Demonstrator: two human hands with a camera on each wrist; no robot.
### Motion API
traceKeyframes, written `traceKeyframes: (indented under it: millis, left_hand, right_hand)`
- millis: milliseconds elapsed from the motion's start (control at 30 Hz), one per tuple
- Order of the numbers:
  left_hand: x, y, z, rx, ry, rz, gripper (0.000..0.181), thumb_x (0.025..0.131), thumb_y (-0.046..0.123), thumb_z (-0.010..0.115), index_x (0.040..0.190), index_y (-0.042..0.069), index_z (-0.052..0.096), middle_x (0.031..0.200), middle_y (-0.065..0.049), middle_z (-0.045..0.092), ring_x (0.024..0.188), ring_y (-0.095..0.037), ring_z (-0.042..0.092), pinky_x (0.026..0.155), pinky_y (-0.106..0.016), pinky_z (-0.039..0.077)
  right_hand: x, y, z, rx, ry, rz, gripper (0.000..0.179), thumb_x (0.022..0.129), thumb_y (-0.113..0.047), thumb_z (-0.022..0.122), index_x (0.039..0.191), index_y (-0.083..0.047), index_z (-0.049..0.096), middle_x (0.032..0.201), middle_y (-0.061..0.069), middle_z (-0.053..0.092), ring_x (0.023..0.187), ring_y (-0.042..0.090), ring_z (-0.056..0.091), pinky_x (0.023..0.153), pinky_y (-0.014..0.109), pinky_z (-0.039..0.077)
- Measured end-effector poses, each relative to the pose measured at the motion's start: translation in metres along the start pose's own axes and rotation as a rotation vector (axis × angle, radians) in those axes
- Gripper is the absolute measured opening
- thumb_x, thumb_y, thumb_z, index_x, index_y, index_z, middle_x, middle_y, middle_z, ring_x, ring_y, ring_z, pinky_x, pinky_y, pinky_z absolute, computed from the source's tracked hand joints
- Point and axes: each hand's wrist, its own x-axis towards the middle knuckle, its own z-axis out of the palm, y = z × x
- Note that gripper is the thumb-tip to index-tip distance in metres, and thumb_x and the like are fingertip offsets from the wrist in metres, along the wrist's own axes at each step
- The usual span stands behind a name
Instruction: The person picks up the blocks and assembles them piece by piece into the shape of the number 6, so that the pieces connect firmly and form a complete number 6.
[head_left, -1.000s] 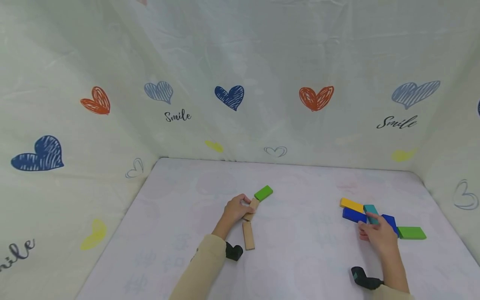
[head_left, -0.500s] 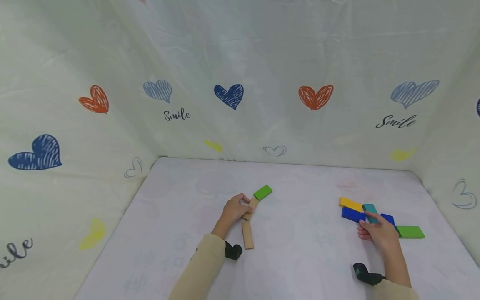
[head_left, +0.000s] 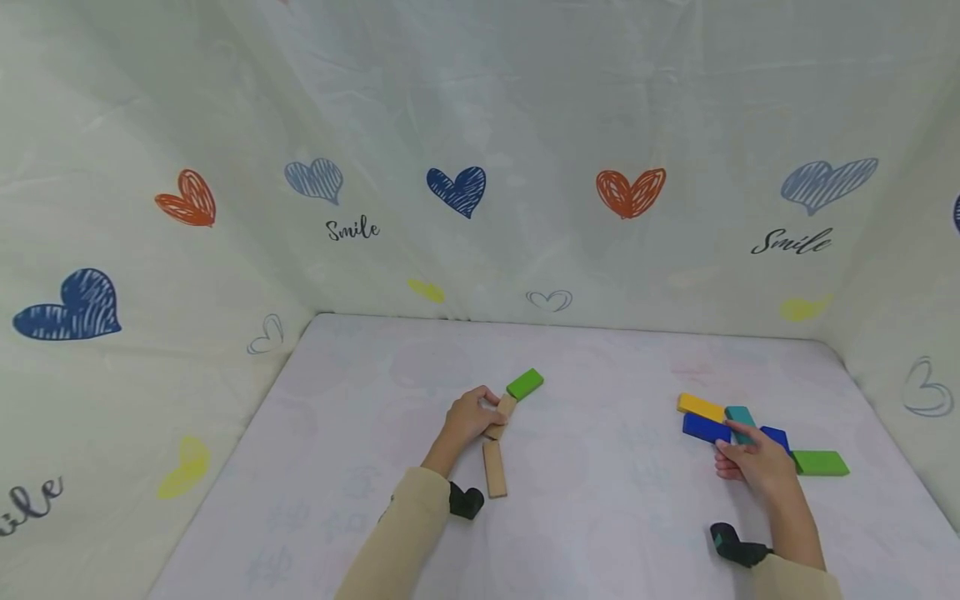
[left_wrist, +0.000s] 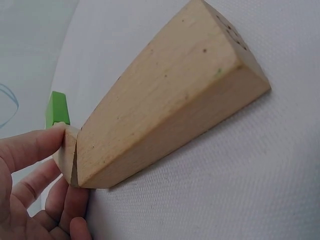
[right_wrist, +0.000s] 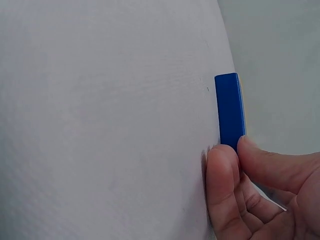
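In the head view my left hand (head_left: pixel 471 415) pinches a plain wooden block (head_left: pixel 507 408) lying aslant. Its far end meets a green block (head_left: pixel 525 383), while a second wooden block (head_left: pixel 494 469) lies at its near end; this one looms large in the left wrist view. Over on the right, my right hand (head_left: pixel 761 462) has thumb and index finger about the right end of a blue block (right_wrist: pixel 230 110). A yellow block (head_left: pixel 701 407) lies along that block's far side. Partly covered by the index finger is a teal block (head_left: pixel 739 417). My other right fingers are curled.
Beyond the right hand lie another blue block (head_left: pixel 776 437), partly hidden, and a longer green block (head_left: pixel 821 463). All rest on a white-covered table (head_left: pixel 600 500). A pale curtain (head_left: pixel 540 125) printed with hearts hangs behind and at both sides.
Both hands keep their places on the blocks. The right wrist and forearm have shifted slightly, and the whole head view has drifted a little.
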Motion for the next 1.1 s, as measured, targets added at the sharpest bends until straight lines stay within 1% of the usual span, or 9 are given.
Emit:
traceKeyframes:
  millis: [200,433,600,667,800,833,933,1033,1100]
  left_hand:
    - [0.0004,0.0001,0.0000,0.005,0.003,-0.002,0.025,0.074,0.021,0.075,0.093,0.011,0.064,0.082,-0.008,0.065,0.064,-0.016,0.046,0.056,-0.026,0.033]
    - [0.0000,0.0005,-0.0003,0.008,0.004,0.000,0.025,0.074,0.021,0.075,0.094,0.010,0.064,0.080,-0.008,0.064,0.063,-0.016,0.046,0.055,-0.025,0.033]
    - [-0.0001,0.0009,-0.0001,0.012,0.001,-0.009,0.025,0.074,0.020,0.075,0.094,0.011,0.064,0.086,-0.009,0.066,0.065,-0.016,0.047,0.056,-0.025,0.034]
    - [0.0004,0.0009,0.0002,0.013,0.001,-0.006,0.025,0.074,0.020,0.075,0.094,0.011,0.064,0.084,-0.009,0.066,0.065,-0.016,0.047,0.056,-0.025,0.033]
    - [0.0012,0.0007,0.0003,0.006,-0.001,-0.002,0.025,0.074,0.021,0.075,0.094,0.010,0.064,0.076,-0.007,0.062,0.062,-0.016,0.045,0.055,-0.026,0.033]
    - [0.0015,0.0004,0.0005,0.004,-0.002,-0.002,0.025,0.074,0.021,0.075,0.094,0.010,0.064,0.074,-0.006,0.061,0.062,-0.016,0.045,0.055,-0.025,0.033]
    - [0.0009,0.0008,0.0000,0.007,-0.004,-0.008,0.025,0.074,0.021,0.075,0.094,0.010,0.064,0.076,-0.006,0.062,0.063,-0.016,0.045,0.055,-0.026,0.033]
    - [0.0006,0.0011,0.0000,0.019,-0.001,-0.009,0.026,0.074,0.022,0.075,0.095,0.010,0.064,0.083,-0.008,0.065,0.065,-0.017,0.047,0.056,-0.026,0.034]
    - [0.0006,0.0013,0.0000,0.027,0.001,-0.007,0.026,0.074,0.022,0.075,0.095,0.011,0.064,0.087,-0.010,0.066,0.066,-0.017,0.048,0.057,-0.026,0.034]
  right_hand:
    - [-0.0003,0.0008,0.0000,-0.005,-0.002,-0.014,0.066,0.094,-0.023,0.053,0.145,0.002,0.020,0.073,0.000,0.063,0.062,0.013,0.064,0.059,0.023,0.052]
    - [-0.0002,0.0023,0.0016,-0.012,0.011,-0.032,0.065,0.094,-0.025,0.055,0.143,0.004,0.024,0.071,0.000,0.063,0.061,0.012,0.064,0.059,0.023,0.052]
    - [0.0013,0.0047,0.0031,-0.063,0.031,-0.057,0.065,0.093,-0.027,0.056,0.141,0.006,0.027,0.072,0.001,0.063,0.061,0.013,0.064,0.058,0.023,0.052]
    - [0.0023,0.0059,0.0039,-0.095,0.046,-0.064,0.065,0.092,-0.029,0.057,0.140,0.006,0.028,0.072,0.003,0.063,0.060,0.013,0.063,0.057,0.022,0.052]
    - [0.0042,0.0087,0.0052,-0.149,0.067,-0.072,0.065,0.092,-0.034,0.056,0.137,0.006,0.032,0.073,0.005,0.064,0.060,0.013,0.063,0.057,0.021,0.051]
    - [0.0046,0.0095,0.0054,-0.150,0.070,-0.074,0.064,0.092,-0.035,0.056,0.136,0.006,0.034,0.075,0.006,0.064,0.060,0.012,0.063,0.057,0.021,0.051]
    - [0.0027,0.0091,0.0059,-0.144,0.069,-0.078,0.061,0.092,-0.037,0.054,0.131,0.008,0.039,0.079,0.008,0.064,0.062,0.011,0.062,0.056,0.018,0.050]
    - [-0.0002,0.0062,0.0062,-0.153,0.068,-0.067,0.066,0.090,-0.043,0.056,0.128,0.009,0.041,0.081,0.009,0.063,0.063,0.010,0.060,0.057,0.018,0.048]
    - [-0.0018,0.0036,0.0057,-0.187,0.067,-0.053,0.075,0.086,-0.048,0.059,0.129,0.009,0.040,0.081,0.007,0.063,0.063,0.009,0.060,0.062,0.023,0.048]
